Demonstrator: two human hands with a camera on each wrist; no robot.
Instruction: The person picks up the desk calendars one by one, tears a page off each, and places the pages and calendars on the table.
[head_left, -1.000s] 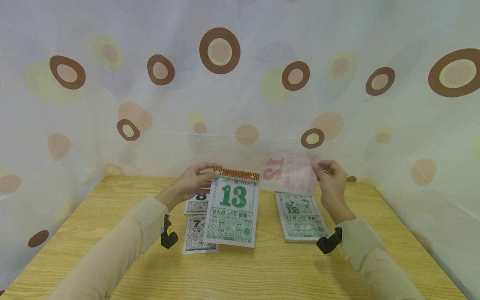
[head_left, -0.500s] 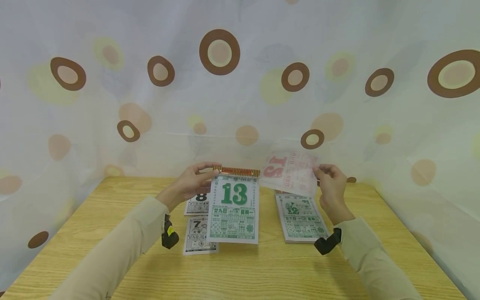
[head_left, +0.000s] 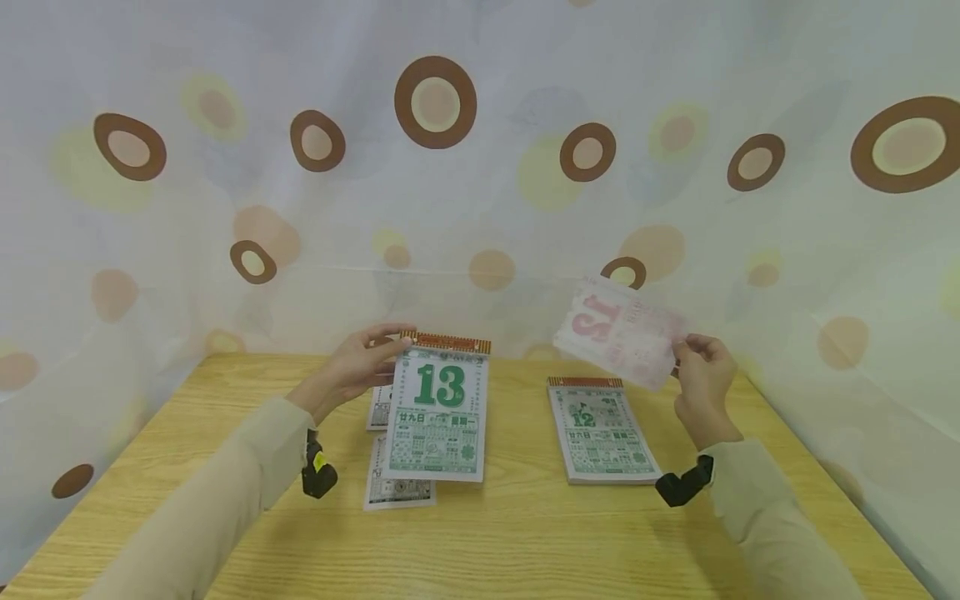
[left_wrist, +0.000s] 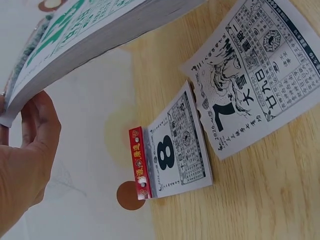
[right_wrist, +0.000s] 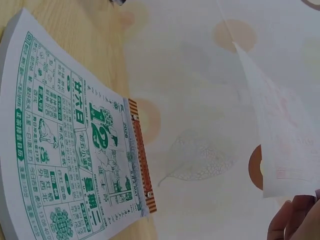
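My left hand (head_left: 348, 371) grips the top left corner of a thick tear-off calendar (head_left: 435, 417) showing a green 13, thumb in front. The calendar hangs tilted above the table, its page block seen edge-on in the left wrist view. At the right, my right hand (head_left: 705, 383) pinches a thin loose calendar page (head_left: 622, 333) by one corner. This page is turned sideways, and a pale red 12 shows through its back. Below it on the table lies another calendar (head_left: 603, 433) with a green 12 and a striped top strip (right_wrist: 142, 155).
Partly hidden behind the held calendar, a small calendar (left_wrist: 175, 150) with a black 8 and red strip lies on the wooden table (head_left: 510, 542). Near it is a torn page (left_wrist: 255, 75) with a black 7. A dotted cloth (head_left: 480, 208) hangs behind the table.
My right hand has moved right with the loose page, which now stands apart from the 13 calendar. My left hand has shifted that calendar a little left.
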